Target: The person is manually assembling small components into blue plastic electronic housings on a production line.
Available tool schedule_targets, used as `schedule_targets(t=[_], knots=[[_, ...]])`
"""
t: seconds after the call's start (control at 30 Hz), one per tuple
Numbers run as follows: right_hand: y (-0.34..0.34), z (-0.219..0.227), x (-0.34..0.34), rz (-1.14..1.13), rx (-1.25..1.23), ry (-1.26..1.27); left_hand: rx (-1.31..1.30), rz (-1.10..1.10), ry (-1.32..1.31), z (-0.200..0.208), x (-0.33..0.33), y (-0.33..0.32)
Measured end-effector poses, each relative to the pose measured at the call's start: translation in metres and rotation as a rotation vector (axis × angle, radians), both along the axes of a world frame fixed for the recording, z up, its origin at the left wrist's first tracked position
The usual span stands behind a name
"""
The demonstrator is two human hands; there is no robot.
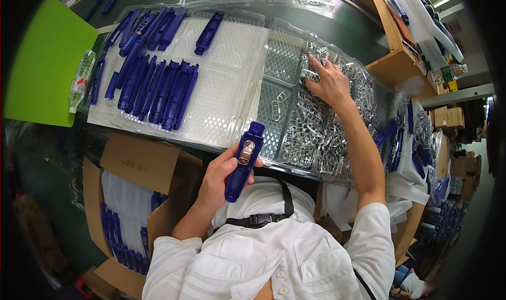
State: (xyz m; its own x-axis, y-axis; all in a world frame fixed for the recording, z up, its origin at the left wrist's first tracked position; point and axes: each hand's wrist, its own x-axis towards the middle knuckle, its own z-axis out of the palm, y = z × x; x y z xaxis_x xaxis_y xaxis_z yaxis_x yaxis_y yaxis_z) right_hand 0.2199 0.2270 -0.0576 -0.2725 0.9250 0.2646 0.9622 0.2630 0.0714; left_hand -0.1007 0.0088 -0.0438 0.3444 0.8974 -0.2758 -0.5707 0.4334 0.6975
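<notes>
Here, in the middle of the frame, the person's left hand holds a blue casing tilted, its top end leaning right; the thumb and fingers pinch it from both sides. An oblong metal piece sits in the casing's upper half. At the upper right, the right hand reaches into a heap of metal clips, thumb and forefinger spread apart; whether they grip a clip, one cannot tell. The heap lies in a clear, compartmented tray on the counter. Left of it, another clear tray carries rows of blue casings, one lying apart near the top. A plastic bottle lies beside a green panel at the upper left. At the lower left, an open cardboard box holds more blue parts.
</notes>
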Motion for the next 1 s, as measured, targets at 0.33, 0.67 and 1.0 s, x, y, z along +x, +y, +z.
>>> schedule_targets(t=[0.33, 0.67, 1.0], knots=[[0.009, -0.004, 0.029, -0.024, 0.113, 0.120, 0.015, 0.069, -0.010, 0.011, -0.010, 0.006], [0.094, 0.100, -0.001, -0.076, -0.239, 1.435, 0.012, 0.096, -0.042, -0.007, -0.039, -0.006], [0.273, 0.064, -0.018, 0.079, 0.115, 0.277, 0.046, 0.163, -0.116, 0.011, -0.055, -0.004]])
